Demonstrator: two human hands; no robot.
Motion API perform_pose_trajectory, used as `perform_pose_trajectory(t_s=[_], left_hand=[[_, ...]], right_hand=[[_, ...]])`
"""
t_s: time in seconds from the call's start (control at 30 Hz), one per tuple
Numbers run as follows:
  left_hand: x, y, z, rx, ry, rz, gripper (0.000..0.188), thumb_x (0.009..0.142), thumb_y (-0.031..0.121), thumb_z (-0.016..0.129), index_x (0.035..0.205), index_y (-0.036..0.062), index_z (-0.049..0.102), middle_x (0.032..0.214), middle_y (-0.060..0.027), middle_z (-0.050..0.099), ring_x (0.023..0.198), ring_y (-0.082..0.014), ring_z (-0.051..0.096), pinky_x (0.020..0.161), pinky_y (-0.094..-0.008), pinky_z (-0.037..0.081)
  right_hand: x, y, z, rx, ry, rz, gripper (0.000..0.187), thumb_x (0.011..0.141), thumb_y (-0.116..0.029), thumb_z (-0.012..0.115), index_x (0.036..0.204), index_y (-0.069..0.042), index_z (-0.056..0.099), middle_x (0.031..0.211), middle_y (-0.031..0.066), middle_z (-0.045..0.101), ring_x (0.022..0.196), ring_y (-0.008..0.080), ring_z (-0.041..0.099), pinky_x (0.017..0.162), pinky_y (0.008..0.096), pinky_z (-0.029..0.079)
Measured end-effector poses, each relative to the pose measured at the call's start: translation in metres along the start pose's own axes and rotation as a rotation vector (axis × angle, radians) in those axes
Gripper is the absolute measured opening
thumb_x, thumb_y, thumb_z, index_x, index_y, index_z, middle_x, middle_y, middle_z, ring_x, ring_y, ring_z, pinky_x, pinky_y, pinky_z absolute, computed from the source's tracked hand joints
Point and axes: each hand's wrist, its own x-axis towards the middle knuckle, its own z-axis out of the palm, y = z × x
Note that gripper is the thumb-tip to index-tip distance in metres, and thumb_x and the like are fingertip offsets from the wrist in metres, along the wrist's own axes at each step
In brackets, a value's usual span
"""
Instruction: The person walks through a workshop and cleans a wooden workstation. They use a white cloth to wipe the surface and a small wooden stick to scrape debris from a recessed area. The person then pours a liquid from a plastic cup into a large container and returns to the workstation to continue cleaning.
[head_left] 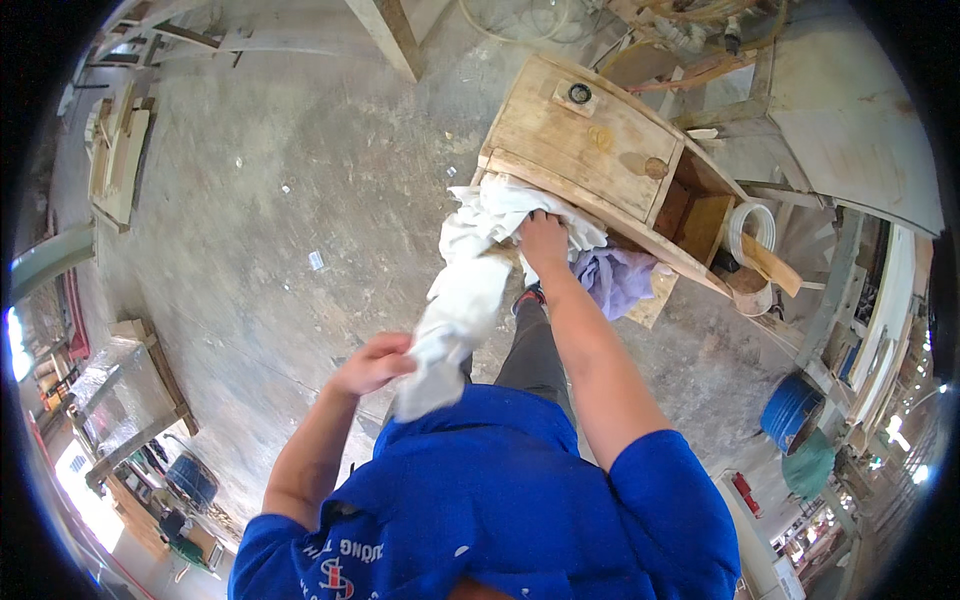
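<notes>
Cloth [462,305], white, gripped by left hand [375,364]; right hand [543,243] touches it, grip unclear; purple rag [614,280] beside right hand, wooden cabinet [575,140] beyond.

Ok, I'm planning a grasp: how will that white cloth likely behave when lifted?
The white cloth is probably floppy, given its crumpled folds. It may trail if lifted at the left hand, since folds bunch up by the right hand.

1 wide fisheye view looks steeply down from head height: blue shirt [480,490] closest, left hand [372,365] and right hand [543,242] farther off, the floor [300,170] beyond.
</notes>
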Motion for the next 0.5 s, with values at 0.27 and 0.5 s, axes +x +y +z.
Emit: perform_pose_trajectory(t_s=[0.27,0.5], left_hand=[[-0.022,0.045,-0.016,-0.613,0.211,0.316,0.051,0.074,0.025,0.047,0.114,-0.0071,0.049,0.110,-0.0183,0.057,0.102,-0.0303,0.056,0.091,-0.0395,0.043],[0.040,0.042,0.001,-0.765,0.128,0.311,0.046,0.089,0.033,0.035,0.115,-0.0029,0.049,0.113,-0.0162,0.056,0.103,-0.0279,0.055,0.093,-0.0395,0.041]], right_hand=[[-0.010,-0.004,-0.027,0.026,-0.123,-0.001,0.053,0.068,-0.036,0.066,0.112,-0.008,0.055,0.115,0.0109,0.050,0.107,0.0309,0.049,0.088,0.0399,0.043],[-0.054,-0.048,-0.070,1.372,-0.198,-0.334,0.055,0.076,-0.036,0.059,0.123,-0.008,0.048,0.109,0.0091,0.054,0.102,0.0196,0.048,0.091,0.0348,0.037]])
